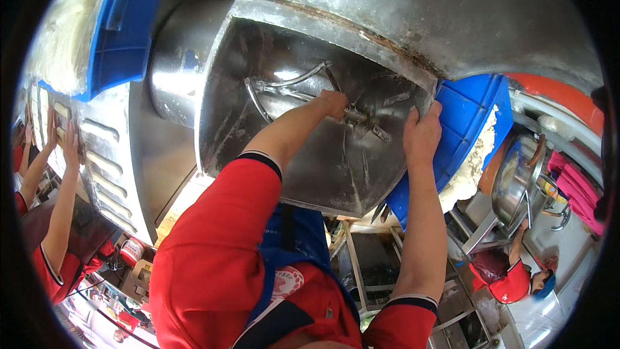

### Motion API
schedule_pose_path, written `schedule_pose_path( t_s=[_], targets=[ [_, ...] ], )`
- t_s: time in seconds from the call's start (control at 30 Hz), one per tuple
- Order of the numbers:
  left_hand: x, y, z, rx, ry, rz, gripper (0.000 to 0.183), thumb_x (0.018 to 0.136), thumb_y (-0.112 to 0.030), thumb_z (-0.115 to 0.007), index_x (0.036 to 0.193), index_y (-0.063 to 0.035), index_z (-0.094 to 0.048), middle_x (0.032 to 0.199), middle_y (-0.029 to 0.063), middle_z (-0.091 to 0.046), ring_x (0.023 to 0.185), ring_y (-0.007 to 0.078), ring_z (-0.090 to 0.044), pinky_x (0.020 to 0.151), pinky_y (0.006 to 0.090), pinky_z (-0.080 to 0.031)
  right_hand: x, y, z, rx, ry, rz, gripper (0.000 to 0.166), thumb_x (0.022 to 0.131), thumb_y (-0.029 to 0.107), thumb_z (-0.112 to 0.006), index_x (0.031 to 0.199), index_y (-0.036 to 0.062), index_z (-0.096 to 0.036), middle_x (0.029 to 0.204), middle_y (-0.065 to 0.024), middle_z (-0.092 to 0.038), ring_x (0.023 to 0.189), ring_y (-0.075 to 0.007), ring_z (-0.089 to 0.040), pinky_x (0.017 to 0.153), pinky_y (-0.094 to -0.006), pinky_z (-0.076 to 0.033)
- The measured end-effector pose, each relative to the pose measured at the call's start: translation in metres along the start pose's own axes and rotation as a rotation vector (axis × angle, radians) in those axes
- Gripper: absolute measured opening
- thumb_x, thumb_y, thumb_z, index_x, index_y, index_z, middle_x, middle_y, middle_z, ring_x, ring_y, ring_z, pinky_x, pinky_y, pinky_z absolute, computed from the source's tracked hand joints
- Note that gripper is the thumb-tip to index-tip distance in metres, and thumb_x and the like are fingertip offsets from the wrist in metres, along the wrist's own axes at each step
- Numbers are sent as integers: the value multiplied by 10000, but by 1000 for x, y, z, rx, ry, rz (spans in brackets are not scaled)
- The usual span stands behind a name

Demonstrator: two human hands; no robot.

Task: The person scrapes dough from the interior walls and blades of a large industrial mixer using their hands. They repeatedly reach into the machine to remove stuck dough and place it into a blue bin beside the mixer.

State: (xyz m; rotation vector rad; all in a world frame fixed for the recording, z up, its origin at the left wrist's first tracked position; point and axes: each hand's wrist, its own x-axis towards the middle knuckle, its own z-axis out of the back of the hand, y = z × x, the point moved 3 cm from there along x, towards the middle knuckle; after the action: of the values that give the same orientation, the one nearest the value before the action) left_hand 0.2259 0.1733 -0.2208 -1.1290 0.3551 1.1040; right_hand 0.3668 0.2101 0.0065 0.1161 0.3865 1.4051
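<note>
Before me is the steel bowl (300, 165) of a dough mixer, its inner walls smeared with pale residue. A bent-rod agitator (295, 77) on a shaft (356, 115) crosses the inside. My left hand (333, 104) reaches into the bowl and is closed around the shaft near its right end, hiding part of it. My right hand (422, 133) grips the bowl's right rim, thumb on the inner side and fingers over the outer edge. Dried dough clings to the shaft's end by the right wall.
Right of the bowl stands a blue plastic crate (457, 121) with pale dough (470, 174). Another blue crate (123, 34) is upper left. Co-workers' hands (70, 143) touch dough strips (104, 167) on a table at left. A person (513, 278) is beside a steel pot (516, 179) at right.
</note>
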Motion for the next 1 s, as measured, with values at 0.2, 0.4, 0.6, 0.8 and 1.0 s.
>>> schedule_pose_path(
  t_s=[0.2, 0.4, 0.6, 0.8, 1.0],
  targets=[
    [-9, -20, 13, 360, 81, 11, 340, 736, -203, -600, 1057, -93, -619, 1030, 122, -633, 970, 298, -608, 794, 436, -479, 1, 1, -2, 20, 19, -15, 352, 836, 155, -548, 1115, -15, -419, 912, -281, -596, 860, -452, -568, 739, -470, -453],
    [6, 9, -16, 109, -163, -100, 316, 714, -205, -640, 999, -66, -642, 1062, 120, -626, 983, 289, -604, 796, 416, -494, 1, -2, -3, -21, -39, 48, 360, 832, 166, -551, 1113, -5, -404, 819, -270, -605, 772, -438, -589, 668, -478, -468],
    [-15, 24, 19, 230, 93, -184, 234, 693, -159, -631, 892, -37, -653, 1000, 143, -626, 947, 276, -610, 746, 415, -502, 2, -3, -3, -95, -61, 54, 371, 827, 187, -561, 1101, -3, -399, 755, -251, -612, 717, -422, -603, 629, -483, -479],
    [-63, 19, -30, 195, -695, -506, 168, 723, -159, -583, 783, -10, -632, 871, 160, -598, 829, 319, -584, 783, 422, -469, 3, -2, -7, -184, -83, 28, 387, 823, 216, -572, 1097, 4, -401, 758, -246, -618, 703, -411, -608, 627, -485, -488],
    [-54, 5, -109, 292, -525, 90, 615, 788, -287, -592, 1274, 21, -376, 1331, 218, -337, 1275, 361, -281, 1037, 522, -219, 4, -3, -5, -181, -48, -45, 393, 823, 216, -571, 1110, 1, -409, 792, -266, -613, 743, -429, -598, 653, -489, -478]
  ],
)
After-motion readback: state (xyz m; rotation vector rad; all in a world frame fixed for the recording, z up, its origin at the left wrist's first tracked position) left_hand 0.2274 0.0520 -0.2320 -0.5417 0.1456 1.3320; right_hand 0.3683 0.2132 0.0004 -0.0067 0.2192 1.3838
